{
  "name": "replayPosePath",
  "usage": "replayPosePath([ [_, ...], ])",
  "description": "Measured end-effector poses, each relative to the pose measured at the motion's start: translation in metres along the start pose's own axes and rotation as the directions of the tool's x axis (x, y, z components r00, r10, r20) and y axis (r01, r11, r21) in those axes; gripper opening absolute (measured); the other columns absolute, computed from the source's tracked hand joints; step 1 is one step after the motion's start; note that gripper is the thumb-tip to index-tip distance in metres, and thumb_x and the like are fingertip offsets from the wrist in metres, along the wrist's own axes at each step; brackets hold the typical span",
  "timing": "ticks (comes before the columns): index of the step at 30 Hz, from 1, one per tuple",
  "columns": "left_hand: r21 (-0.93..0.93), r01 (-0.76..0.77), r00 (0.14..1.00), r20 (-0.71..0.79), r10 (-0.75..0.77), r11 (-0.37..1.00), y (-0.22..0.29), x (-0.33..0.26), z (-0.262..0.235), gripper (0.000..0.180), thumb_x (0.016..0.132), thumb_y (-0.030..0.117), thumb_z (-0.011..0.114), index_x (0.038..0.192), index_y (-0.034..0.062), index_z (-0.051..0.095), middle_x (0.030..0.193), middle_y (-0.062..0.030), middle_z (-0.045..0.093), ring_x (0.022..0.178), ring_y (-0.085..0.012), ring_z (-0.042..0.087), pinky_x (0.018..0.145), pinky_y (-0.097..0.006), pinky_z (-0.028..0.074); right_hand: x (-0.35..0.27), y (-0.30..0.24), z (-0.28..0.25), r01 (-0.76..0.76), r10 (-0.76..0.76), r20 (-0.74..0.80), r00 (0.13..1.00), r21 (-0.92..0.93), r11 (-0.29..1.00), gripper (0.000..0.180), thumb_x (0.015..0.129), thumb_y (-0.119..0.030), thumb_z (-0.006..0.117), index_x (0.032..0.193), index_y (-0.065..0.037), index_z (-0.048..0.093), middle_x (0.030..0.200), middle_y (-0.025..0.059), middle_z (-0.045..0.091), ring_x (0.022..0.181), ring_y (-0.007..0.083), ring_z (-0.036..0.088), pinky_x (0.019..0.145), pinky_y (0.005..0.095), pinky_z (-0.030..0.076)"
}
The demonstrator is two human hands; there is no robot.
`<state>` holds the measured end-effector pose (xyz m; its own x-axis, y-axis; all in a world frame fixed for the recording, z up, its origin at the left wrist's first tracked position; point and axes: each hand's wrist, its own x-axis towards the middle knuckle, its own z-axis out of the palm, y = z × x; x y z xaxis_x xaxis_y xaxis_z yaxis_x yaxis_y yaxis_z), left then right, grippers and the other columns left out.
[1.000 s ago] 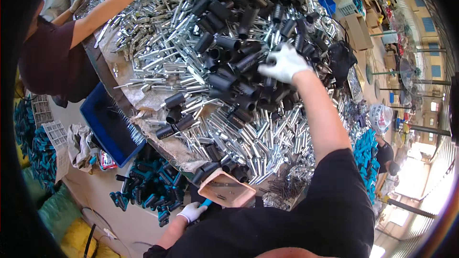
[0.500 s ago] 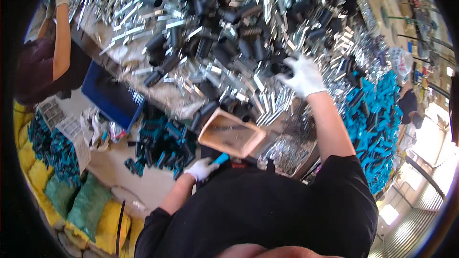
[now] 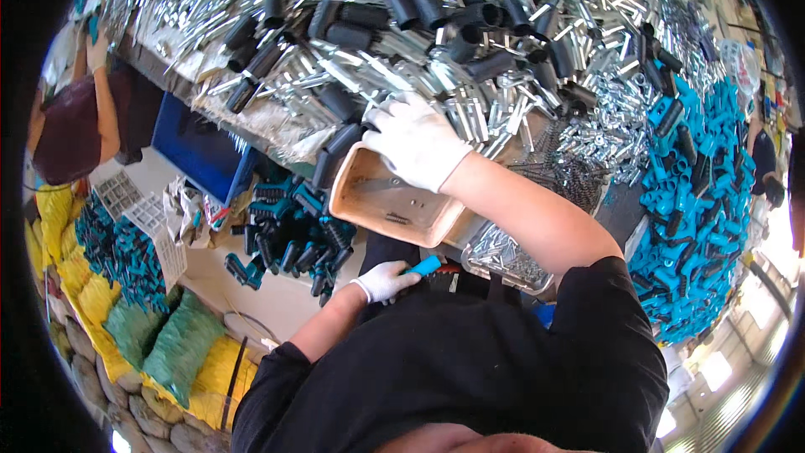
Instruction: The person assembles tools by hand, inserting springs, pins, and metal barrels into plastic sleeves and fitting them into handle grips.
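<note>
A tan scoop tray (image 3: 394,205) sits at the frame's centre, against the table edge. The gloved right hand (image 3: 415,141) lies over its upper rim, fingers curled on black tubes (image 3: 335,151) there. Below, the gloved left hand (image 3: 383,280) closes around the tray's blue handle (image 3: 423,266). Silver metal parts (image 3: 470,117) cover the table (image 3: 268,122) above; blue grips (image 3: 696,201) pile at right.

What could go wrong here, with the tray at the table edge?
1. The tray overhangs the table edge under the right hand; it may tip.
2. Loose metal tubes and black sleeves crowd the edge and could slide off.
3. The left hand holds a teal grip, so it cannot readily steady anything.
</note>
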<state>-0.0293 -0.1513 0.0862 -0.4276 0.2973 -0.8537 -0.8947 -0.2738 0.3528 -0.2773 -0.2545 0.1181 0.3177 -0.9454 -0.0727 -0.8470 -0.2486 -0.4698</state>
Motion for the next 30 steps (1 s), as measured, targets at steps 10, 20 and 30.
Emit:
replayPosePath([
  [10, 0.307, -0.248, 0.948, 0.274, 0.164, 0.919, 0.011, 0.057, 0.020, 0.050, 0.091, 0.044, 0.052, 0.113, -0.0005, 0.057, 0.098, -0.0157, 0.063, 0.090, -0.0256, 0.061, 0.080, -0.037, 0.048, -0.059, 0.068, -0.048, 0.022, 0.057, -0.418, 0.907, 0.182, 0.983, 0.019, 0.077, -0.015, 0.066, 0.092, -0.002, 0.063, 0.105, 0.0128, 0.062, 0.096, 0.0324, 0.060, 0.086, 0.0355, 0.050],
  [20, 0.696, -0.372, 0.927, 0.307, 0.213, 0.614, -0.021, 0.139, 0.034, 0.059, 0.089, 0.051, 0.050, 0.115, -0.0010, 0.057, 0.112, -0.0274, 0.060, 0.106, -0.0400, 0.057, 0.090, -0.043, 0.044, -0.229, 0.054, -0.077, -0.048, 0.297, -0.468, 0.832, 0.474, 0.879, 0.023, 0.079, -0.006, 0.066, 0.101, 0.003, 0.063, 0.116, 0.0064, 0.061, 0.090, 0.0104, 0.059, 0.081, 0.0247, 0.048],
  [30, 0.823, -0.487, 0.712, 0.181, 0.679, 0.291, -0.094, 0.141, 0.081, 0.047, 0.089, 0.038, 0.057, 0.111, -0.0039, 0.056, 0.087, -0.0218, 0.064, 0.078, -0.0328, 0.064, 0.072, -0.039, 0.050, -0.353, -0.158, 0.043, -0.024, 0.423, -0.638, 0.643, 0.535, 0.845, 0.025, 0.084, -0.011, 0.063, 0.103, 0.004, 0.064, 0.123, 0.0158, 0.057, 0.109, 0.0225, 0.057, 0.097, 0.0333, 0.042],
])
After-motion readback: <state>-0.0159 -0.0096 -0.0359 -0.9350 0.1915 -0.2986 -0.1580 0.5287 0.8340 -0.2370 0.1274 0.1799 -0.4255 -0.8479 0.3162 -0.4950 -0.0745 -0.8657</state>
